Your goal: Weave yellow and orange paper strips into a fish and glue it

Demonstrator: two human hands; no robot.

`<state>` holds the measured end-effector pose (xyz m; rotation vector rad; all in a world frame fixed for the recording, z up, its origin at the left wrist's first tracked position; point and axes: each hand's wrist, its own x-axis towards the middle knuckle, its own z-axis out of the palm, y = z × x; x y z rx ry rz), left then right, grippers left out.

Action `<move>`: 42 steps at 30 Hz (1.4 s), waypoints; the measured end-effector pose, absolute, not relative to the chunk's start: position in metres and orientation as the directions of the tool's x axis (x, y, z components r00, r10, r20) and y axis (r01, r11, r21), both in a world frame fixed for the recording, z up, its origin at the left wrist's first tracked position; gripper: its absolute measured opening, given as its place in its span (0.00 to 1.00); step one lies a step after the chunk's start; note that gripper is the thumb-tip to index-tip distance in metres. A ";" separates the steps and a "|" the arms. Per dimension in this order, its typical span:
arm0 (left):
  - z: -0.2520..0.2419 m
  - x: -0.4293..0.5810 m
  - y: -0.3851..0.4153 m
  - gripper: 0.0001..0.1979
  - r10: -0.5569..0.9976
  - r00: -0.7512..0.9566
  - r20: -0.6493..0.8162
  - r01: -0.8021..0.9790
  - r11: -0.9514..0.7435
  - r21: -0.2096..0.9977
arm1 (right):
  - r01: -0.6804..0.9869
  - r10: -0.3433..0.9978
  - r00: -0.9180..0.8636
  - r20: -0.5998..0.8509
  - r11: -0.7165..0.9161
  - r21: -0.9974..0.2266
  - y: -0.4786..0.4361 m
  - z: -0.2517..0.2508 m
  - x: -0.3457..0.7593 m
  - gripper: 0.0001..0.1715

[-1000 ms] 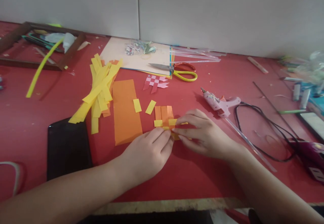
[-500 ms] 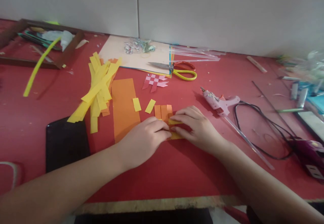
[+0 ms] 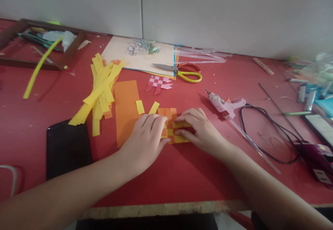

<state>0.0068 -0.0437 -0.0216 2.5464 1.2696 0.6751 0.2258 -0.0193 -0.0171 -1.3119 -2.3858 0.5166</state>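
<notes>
Woven orange and yellow paper strips lie on the red tabletop between my hands, forming a small checkered piece. My left hand grips its left edge, with the thumb at the lower corner and the fingers curled over the upper part. At the other side, my right hand has its fingers and thumb closed on the yellow strip ends. Part of the weave is hidden under the fingers. Just beyond my left hand are two short yellow paper pieces. An orange paper sheet extends partly beneath that hand.
Yellow paper strips are heaped at left, near a black flat object. A pink checkered paper fish and scissors lie farther back. On the right are a pink glue gun and its looping black cord.
My left hand has shifted slightly left and opened its grip wider, uncovering more of the checkered weave. My right hand stays nearly in place on the right side.
</notes>
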 end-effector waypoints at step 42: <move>-0.029 0.008 -0.046 0.13 0.690 0.629 0.359 0.681 -0.711 0.175 | 0.869 0.928 -0.335 0.164 0.371 -0.327 -0.029 -0.024 0.225 0.02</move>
